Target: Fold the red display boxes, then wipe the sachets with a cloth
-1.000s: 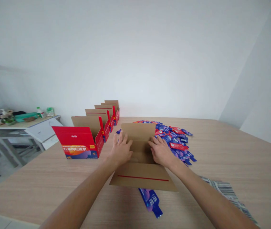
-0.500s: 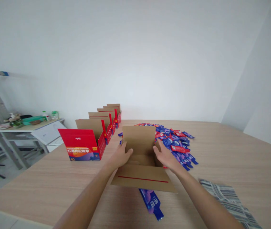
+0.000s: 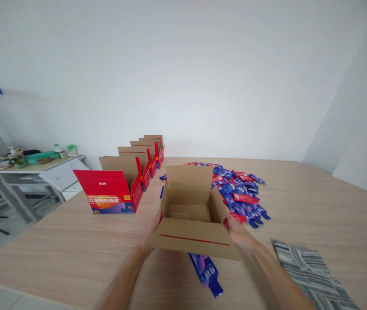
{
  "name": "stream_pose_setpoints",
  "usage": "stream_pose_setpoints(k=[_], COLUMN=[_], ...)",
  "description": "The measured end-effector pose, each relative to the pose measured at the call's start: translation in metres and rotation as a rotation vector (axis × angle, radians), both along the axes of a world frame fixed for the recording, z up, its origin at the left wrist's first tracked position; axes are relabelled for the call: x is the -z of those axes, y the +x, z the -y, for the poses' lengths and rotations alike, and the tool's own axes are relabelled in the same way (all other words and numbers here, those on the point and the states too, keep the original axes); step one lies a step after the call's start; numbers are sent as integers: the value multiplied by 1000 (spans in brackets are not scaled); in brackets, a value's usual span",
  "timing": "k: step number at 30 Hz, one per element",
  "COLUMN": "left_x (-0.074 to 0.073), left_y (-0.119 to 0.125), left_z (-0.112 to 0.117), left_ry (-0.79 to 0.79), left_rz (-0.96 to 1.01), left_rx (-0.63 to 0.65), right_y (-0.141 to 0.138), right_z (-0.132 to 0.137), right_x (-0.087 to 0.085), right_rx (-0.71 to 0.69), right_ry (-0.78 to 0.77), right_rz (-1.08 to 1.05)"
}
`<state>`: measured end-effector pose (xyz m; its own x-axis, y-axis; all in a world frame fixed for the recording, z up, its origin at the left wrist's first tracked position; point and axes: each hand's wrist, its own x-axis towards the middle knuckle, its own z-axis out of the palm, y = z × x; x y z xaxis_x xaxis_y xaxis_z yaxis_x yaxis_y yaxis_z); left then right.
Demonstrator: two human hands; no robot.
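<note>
An open cardboard box (image 3: pixel 190 234), brown inside, stands in front of me with its flaps spread and nothing in it. My left hand (image 3: pixel 151 228) is at its left side, my right hand (image 3: pixel 237 230) at its right side. Both hands are blurred and grip the box between them, with most fingers hidden behind the side walls. A blue sachet (image 3: pixel 205 273) with a narrow spout lies on the table, partly under the front flap. Behind and right of the box spreads a pile of blue and red sachets (image 3: pixel 243 198).
Several red printed boxes (image 3: pixel 107 191) stand open in a row at the left, running back toward the wall. A striped grey cloth (image 3: pixel 312 271) lies at right front on the wooden table (image 3: pixel 303 198). A side desk (image 3: pixel 38 168) with bottles and clutter is farther left.
My hands have moved from the upper inner side walls down to the outer sides of the box. The side flaps now stand clear, and the inside shows fully.
</note>
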<state>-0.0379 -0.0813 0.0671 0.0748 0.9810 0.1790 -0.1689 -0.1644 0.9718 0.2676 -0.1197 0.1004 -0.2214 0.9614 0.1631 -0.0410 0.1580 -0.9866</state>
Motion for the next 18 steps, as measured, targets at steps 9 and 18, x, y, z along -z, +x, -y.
stream_pose_setpoints(k=[9, 18], left_x=[-21, -33], left_y=[9, -31], left_z=[9, 31], left_ry=[-52, -3], left_rz=[154, 162], left_rx=[-253, -652], right_y=[-35, -103], right_z=[-4, 4], right_x=[-16, -22], right_rx=[-41, -120], right_ry=[97, 163], right_rz=[129, 31])
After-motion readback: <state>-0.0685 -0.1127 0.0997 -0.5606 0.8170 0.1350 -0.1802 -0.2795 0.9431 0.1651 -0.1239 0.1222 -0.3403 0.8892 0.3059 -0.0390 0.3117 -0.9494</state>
